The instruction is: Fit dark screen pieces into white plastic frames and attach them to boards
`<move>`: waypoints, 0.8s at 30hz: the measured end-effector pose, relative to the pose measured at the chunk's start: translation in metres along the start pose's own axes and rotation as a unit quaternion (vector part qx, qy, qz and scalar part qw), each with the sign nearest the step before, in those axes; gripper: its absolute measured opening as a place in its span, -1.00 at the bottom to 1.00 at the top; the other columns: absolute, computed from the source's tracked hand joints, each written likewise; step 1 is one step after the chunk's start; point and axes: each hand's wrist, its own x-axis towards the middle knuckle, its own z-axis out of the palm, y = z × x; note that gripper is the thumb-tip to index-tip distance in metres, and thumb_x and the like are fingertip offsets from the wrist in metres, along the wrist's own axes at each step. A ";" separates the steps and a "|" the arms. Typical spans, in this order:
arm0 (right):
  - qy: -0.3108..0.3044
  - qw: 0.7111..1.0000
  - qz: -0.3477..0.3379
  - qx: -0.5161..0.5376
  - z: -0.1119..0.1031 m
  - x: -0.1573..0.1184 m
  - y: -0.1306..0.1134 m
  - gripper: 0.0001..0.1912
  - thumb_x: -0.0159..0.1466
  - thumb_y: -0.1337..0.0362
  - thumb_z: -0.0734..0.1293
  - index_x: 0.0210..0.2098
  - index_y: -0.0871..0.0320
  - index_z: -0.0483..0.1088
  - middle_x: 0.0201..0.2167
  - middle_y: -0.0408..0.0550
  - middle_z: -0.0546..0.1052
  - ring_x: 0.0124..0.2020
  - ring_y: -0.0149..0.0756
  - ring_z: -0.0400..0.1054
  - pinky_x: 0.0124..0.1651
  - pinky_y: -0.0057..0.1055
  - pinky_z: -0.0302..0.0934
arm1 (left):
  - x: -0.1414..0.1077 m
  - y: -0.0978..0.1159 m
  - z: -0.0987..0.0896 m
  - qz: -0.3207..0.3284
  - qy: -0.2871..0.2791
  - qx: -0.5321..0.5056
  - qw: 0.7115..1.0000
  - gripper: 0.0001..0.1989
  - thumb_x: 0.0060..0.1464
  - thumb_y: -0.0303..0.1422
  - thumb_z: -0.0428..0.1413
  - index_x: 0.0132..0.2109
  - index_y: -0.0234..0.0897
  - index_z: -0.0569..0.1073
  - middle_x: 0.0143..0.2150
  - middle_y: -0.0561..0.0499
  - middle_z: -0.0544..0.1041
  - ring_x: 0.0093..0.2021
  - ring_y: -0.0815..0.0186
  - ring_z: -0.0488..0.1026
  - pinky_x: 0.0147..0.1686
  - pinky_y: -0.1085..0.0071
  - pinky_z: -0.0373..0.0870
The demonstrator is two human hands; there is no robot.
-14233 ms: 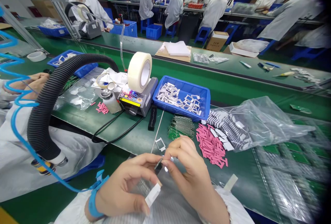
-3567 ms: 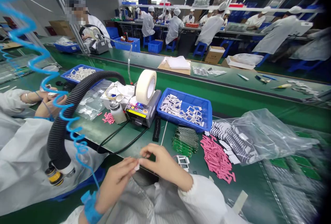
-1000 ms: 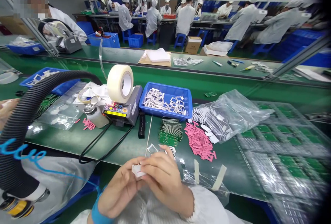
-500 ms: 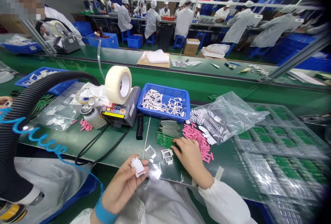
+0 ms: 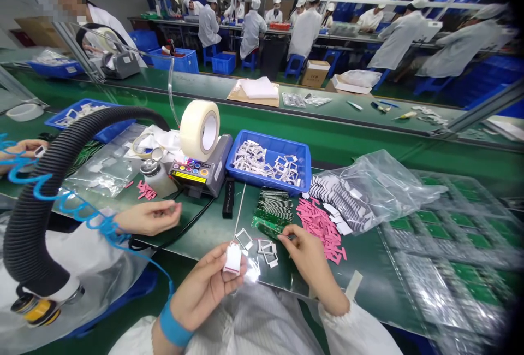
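Note:
My left hand [image 5: 208,284], a blue band on its wrist, holds a small white plastic frame [image 5: 232,259] with a white face and a thin red line along its lower edge. My right hand [image 5: 305,254] pinches a green circuit board [image 5: 268,228] at the front of a row of upright boards [image 5: 274,205]. That board leans away from the row. Loose white frames [image 5: 267,250] lie on the bench between my hands, with another white frame [image 5: 244,238] to their left. Pink strips [image 5: 321,229] are heaped just beyond my right hand.
A blue bin [image 5: 269,185] of white frames stands behind the boards. Left of it are a tape dispenser [image 5: 200,172] with a tape roll [image 5: 200,130] and a black hose [image 5: 33,224]. A co-worker's hand [image 5: 151,217] reaches in from the left. Board trays [image 5: 454,235] lie right.
My right hand has drawn the front circuit board slightly away from the row. My left hand has turned the white frame more upright. A co-worker's hand has come in at the left.

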 end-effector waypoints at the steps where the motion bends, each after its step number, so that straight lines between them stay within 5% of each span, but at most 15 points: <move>1: -0.008 1.000 0.008 0.029 -0.005 -0.003 -0.005 -0.66 0.23 -0.03 0.21 -0.45 0.12 0.30 -0.74 -0.22 0.29 -0.68 -0.32 0.26 -0.56 -0.40 0.11 | -0.001 0.000 0.002 -0.005 -0.009 0.006 1.000 -0.78 0.07 -0.43 0.13 -0.09 -0.32 0.45 -0.20 -0.21 0.60 -0.27 0.28 0.55 -0.20 0.36 0.43; 5: -0.037 0.967 0.043 0.246 -0.022 -0.014 -0.039 -0.64 0.13 -0.05 0.33 -0.34 0.13 0.38 -0.62 -0.17 0.39 -0.67 -0.40 0.24 -0.63 -0.47 0.08 | -0.007 0.002 0.012 -0.028 -0.051 0.036 0.998 -0.77 0.09 -0.38 0.12 -0.10 -0.38 0.48 -0.28 -0.20 0.60 -0.36 0.32 0.54 -0.28 0.42 0.43; 7: -0.075 0.946 0.001 0.315 -0.026 -0.015 -0.061 -0.73 0.11 0.04 0.38 -0.39 0.12 0.45 -0.56 -0.13 0.43 -0.60 -0.41 0.26 -0.57 -0.48 0.11 | -0.011 0.002 0.017 -0.033 -0.075 0.047 0.996 -0.75 0.08 -0.36 0.13 -0.11 -0.40 0.51 -0.31 -0.18 0.59 -0.39 0.34 0.52 -0.30 0.43 0.43; 11: -0.162 0.939 -0.132 0.274 -0.023 -0.007 -0.093 -0.83 0.21 0.21 0.31 -0.44 0.11 0.50 -0.51 -0.10 0.46 -0.47 -0.37 0.30 -0.44 -0.44 0.16 | -0.017 0.004 0.020 -0.024 -0.106 0.045 0.993 -0.69 0.01 -0.35 0.20 -0.09 -0.41 0.53 -0.33 -0.11 0.55 -0.37 0.37 0.47 -0.30 0.48 0.41; 17: -0.139 0.933 -0.084 0.321 -0.007 -0.001 -0.105 -0.86 0.16 0.21 0.35 -0.40 0.16 0.46 -0.57 -0.17 0.34 -0.63 -0.50 0.12 -0.61 -0.53 0.01 | -0.021 0.008 0.012 -0.002 -0.136 0.044 0.990 -0.65 0.00 -0.28 0.21 -0.06 -0.36 0.52 -0.35 -0.10 0.58 -0.42 0.32 0.52 -0.38 0.43 0.44; 24: -0.131 0.931 -0.093 0.329 0.002 0.000 -0.110 -0.87 0.16 0.23 0.34 -0.43 0.17 0.45 -0.54 -0.14 0.37 -0.58 -0.47 0.18 -0.54 -0.50 0.09 | -0.022 0.011 0.012 -0.006 -0.126 0.064 0.990 -0.69 0.01 -0.27 0.20 -0.11 -0.34 0.54 -0.30 -0.13 0.61 -0.40 0.30 0.56 -0.40 0.49 0.44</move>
